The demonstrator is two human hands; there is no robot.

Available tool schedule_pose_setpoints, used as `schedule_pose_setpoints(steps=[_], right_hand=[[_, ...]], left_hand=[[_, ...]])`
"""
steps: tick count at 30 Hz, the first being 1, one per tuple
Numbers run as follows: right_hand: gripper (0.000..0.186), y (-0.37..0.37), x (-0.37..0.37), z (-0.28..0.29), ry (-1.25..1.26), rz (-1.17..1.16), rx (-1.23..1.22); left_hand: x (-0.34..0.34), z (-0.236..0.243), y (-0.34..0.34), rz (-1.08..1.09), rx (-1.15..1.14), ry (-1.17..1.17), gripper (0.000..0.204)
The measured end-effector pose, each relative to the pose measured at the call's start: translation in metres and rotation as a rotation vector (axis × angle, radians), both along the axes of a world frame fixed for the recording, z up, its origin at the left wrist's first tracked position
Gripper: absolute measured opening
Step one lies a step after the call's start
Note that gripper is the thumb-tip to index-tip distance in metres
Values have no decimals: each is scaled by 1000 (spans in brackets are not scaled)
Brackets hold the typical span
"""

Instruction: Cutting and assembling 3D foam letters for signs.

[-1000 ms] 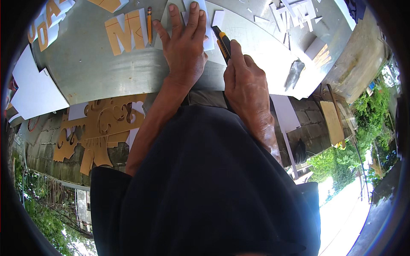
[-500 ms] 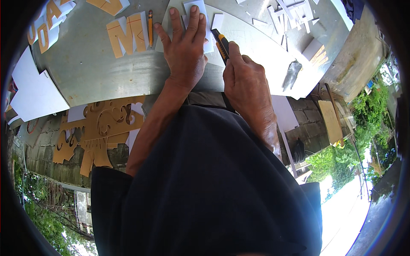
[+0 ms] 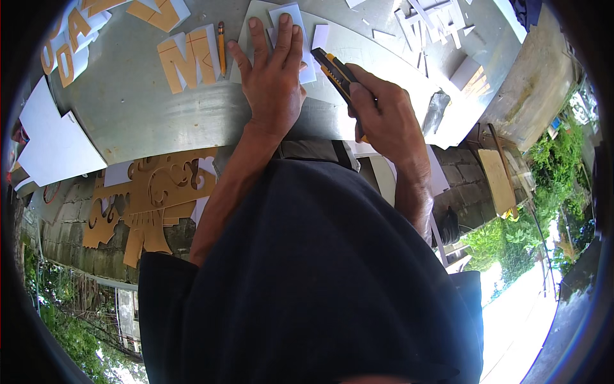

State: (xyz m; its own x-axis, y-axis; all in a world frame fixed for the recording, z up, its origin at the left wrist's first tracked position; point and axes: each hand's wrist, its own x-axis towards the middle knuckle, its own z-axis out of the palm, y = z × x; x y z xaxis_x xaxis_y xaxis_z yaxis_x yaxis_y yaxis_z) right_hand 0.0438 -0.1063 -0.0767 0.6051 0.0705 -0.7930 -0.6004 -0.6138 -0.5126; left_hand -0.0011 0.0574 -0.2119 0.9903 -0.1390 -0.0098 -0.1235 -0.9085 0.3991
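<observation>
1. Knife (image 3: 334, 69), yellow and black, sits clenched in the right hand (image 3: 387, 118), now lifted and swung right, off the cut line.
2. Left hand (image 3: 274, 77) stays flat, fingers spread, pressing the white card (image 3: 295, 14).
3. Pencil (image 3: 221, 40) and tan letter (image 3: 187, 56) lie left on the table (image 3: 147, 109).

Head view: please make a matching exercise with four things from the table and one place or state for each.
Things:
1. utility knife
2. pencil
3. white piece
4. big cut-out letter

Places or states:
A. under the left hand
B. lying left of the pencil
C. held in the right hand
D. lying between the letter and the left hand

Pairs: 1-C, 2-D, 3-A, 4-B
</observation>
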Motion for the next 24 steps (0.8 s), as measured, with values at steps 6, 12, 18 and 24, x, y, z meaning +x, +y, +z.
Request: schedule_pose_setpoints(steps=[6, 12, 18, 24], right_hand=[[37, -3, -35, -5, -344, -20, -75], [43, 8, -38, -28, -612, 138, -155], [47, 12, -45, -49, -669, 207, -172], [50, 15, -45, -52, -666, 232, -198]], left_hand=[[3, 10, -2, 13, -56, 44, 70], [4, 7, 0, 4, -6, -4, 67], [-1, 1, 5, -1, -56, -47, 65], [-2, 6, 4, 0, -55, -37, 65]])
